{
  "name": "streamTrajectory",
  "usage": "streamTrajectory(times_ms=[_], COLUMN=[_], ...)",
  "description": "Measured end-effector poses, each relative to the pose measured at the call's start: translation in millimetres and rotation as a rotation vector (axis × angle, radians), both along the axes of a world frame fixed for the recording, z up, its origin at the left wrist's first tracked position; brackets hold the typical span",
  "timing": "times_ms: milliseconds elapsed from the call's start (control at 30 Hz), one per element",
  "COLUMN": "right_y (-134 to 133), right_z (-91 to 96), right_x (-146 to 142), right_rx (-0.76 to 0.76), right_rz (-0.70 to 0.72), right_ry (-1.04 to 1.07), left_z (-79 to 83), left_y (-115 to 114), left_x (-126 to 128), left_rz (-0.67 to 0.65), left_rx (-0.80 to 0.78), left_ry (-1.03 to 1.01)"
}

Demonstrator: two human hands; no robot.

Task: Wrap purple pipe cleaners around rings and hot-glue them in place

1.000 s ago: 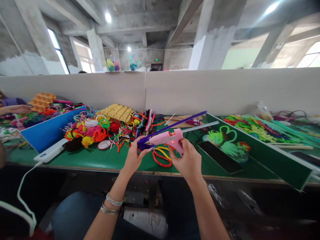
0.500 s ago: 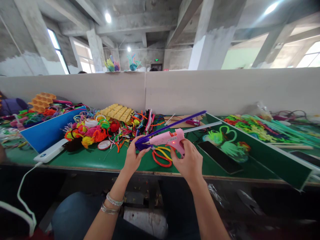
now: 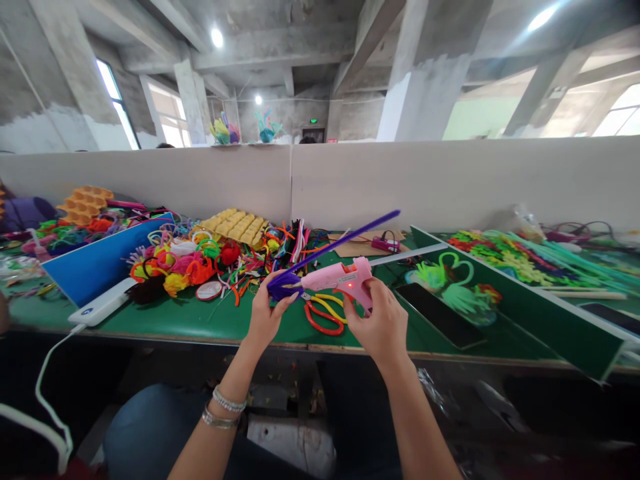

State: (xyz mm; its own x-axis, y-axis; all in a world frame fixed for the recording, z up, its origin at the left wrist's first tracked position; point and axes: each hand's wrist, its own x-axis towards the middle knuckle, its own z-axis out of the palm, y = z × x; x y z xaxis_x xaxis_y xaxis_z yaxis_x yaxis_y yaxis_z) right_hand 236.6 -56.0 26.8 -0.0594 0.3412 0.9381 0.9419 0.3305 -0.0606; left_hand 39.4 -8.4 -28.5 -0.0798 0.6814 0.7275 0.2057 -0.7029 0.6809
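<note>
My left hand (image 3: 267,312) is closed on a purple pipe-cleaner piece (image 3: 286,283), whose one long stem slants up to the right. In my right hand (image 3: 379,320) is a pink hot glue gun (image 3: 336,275) with a lit red light. A long whitish glue stick (image 3: 413,253) sticks out of its back end. The gun's nozzle points left and meets the purple piece, or lies just in front of it; which one I cannot tell. Beneath the gun, red-handled pliers (image 3: 325,327) and something with yellow handles (image 3: 327,303) lie on the green table (image 3: 175,321).
A heap of bright pipe-cleaner pieces (image 3: 193,267) and a yellow egg tray (image 3: 237,227) lie at the left. A white power strip (image 3: 103,303) sits by a blue board (image 3: 100,267). At right are a black phone (image 3: 437,315), green pipe-cleaner swans (image 3: 457,283) and a green divider (image 3: 540,317).
The purple stem's tip has swung slightly up and to the left. The glue gun has shifted slightly to the right. Both hands keep their grips.
</note>
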Motion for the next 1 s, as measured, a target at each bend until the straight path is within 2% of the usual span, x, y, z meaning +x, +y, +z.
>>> streamTrajectory(times_ms=[533,1000], right_y=[0.0,0.8], right_z=[-0.5,-1.7], right_x=[1.2,2.3], right_rx=[-0.066,-0.15], right_rz=[0.007,0.077], right_ry=[0.049,0.16], left_z=[4.3,7.9], left_y=[-4.7,-9.4], left_x=[0.6,2.0], left_rz=[0.008,-0.011], left_rx=[0.011,0.052], left_ry=[-0.036,-0.072])
